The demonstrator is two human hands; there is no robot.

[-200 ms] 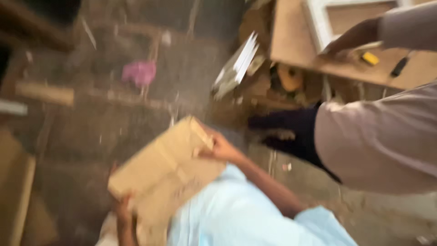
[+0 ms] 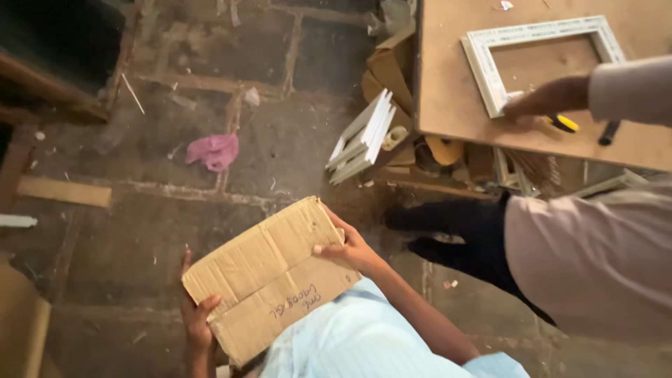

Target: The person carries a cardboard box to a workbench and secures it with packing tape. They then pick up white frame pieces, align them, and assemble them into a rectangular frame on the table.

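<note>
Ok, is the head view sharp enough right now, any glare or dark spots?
Head view: sharp on the cardboard sheet and both hands, left and right; soft even light, no glare; top left corner is in deep shadow; the white frame reads clearly.

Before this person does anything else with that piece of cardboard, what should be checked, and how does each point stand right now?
1. Left hand grips the cardboard sheet at its lower edge: ok.
2. Right hand holds the sheet's far edge: ok.
3. Sheet lies flat, unbent: ok.
4. Floor free of litter: not ok; a pink scrap and bits lie there.
5. Room from the co-worker's hand at the white frame on the table: ok, apart.
6. Sheet's underside: cannot tell.
</note>
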